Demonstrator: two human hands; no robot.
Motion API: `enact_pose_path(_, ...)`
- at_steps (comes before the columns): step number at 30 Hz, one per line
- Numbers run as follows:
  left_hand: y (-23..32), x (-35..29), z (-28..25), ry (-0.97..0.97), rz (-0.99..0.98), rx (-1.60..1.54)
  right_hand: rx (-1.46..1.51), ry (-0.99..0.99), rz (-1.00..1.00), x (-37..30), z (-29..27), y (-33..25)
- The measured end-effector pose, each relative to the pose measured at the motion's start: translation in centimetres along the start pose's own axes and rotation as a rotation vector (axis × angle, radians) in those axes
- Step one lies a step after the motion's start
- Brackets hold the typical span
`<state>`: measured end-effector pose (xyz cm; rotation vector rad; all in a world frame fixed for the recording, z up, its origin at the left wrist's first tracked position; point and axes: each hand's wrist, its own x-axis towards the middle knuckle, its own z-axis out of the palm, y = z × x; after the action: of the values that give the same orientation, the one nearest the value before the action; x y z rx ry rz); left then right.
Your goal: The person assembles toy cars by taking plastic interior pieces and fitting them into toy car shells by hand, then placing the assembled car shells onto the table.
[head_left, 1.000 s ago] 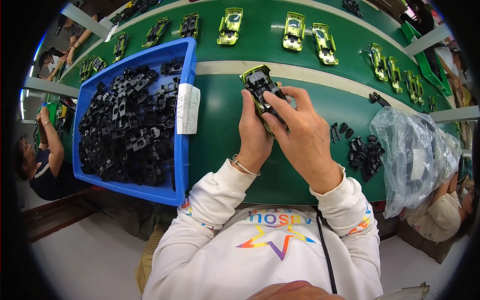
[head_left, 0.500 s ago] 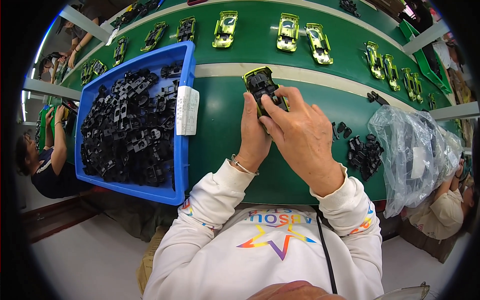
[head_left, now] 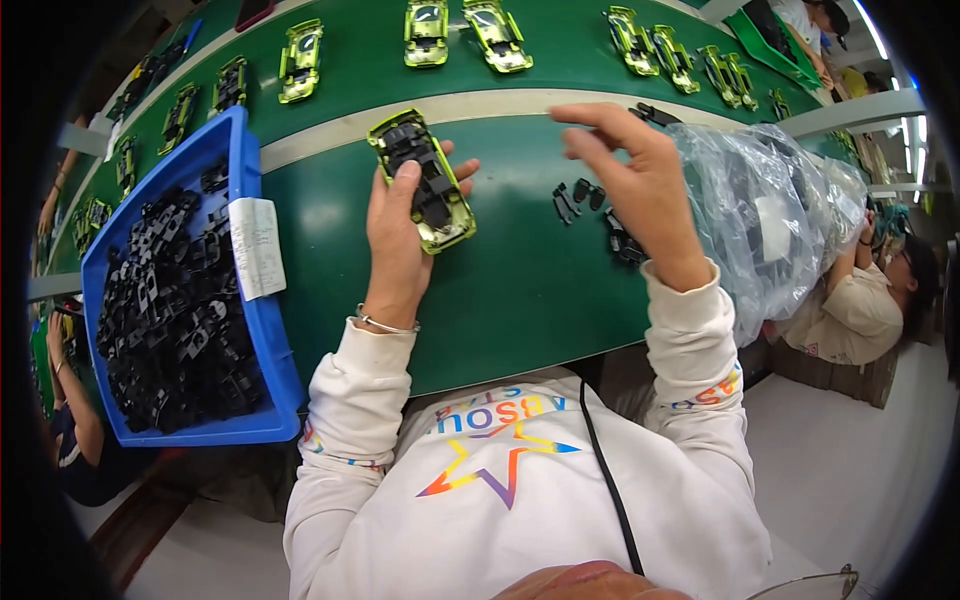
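My left hand (head_left: 393, 235) is closed around a yellow-green toy car body (head_left: 437, 190), its thumb pressing on the black interior piece fitted inside. The open underside of the car faces up, tilted slightly, above the green table (head_left: 480, 320). Off to the right, my right hand (head_left: 640, 175) is raised with index finger and thumb apart, and nothing shows between them. Just left of that hand lie a few small black parts (head_left: 580, 193). A pile of black pieces (head_left: 622, 242) is partly hidden behind its wrist.
At the left stands a blue bin (head_left: 277, 365) heaped with black plastic parts (head_left: 175, 300). A clear plastic bag (head_left: 765, 225) lies at the right. Several green car bodies (head_left: 302, 62) line the far strip beyond a pale rail (head_left: 350, 130). Another person (head_left: 850, 310) sits at far right.
My right hand has left the car body and moved right toward the small black parts. My left hand keeps hold of the car. The view has shifted to the right.
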<state>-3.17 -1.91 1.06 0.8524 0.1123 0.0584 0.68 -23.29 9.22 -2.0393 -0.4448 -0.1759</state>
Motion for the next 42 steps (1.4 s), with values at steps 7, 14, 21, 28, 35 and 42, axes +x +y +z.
enact_pose_path(7,-0.4,0.3,0.0,-0.001,-0.001,0.078,-0.362,-0.076,0.208,-4.4,-5.4,5.2)
enact_pose_path(14,-0.5,0.3,-0.6,0.005,-0.009,0.071,-0.627,-0.339,-0.215,-2.7,-3.0,5.8)
enact_pose_path(21,-0.4,0.3,-0.6,0.004,-0.015,-0.017,-0.233,-0.358,0.177,-0.5,-3.5,5.5)
enact_pose_path(28,0.1,-0.1,-0.1,-0.008,0.033,-0.036,0.576,-0.277,0.44,0.1,4.0,-1.2)
enact_pose_path(35,0.1,-0.2,-0.3,0.011,0.097,0.005,0.741,-0.324,0.558,1.1,7.9,-1.7)
enact_pose_path(42,0.0,-0.3,-0.4,0.012,0.099,-0.001,0.79,-0.512,0.562,1.4,7.1,-1.9)
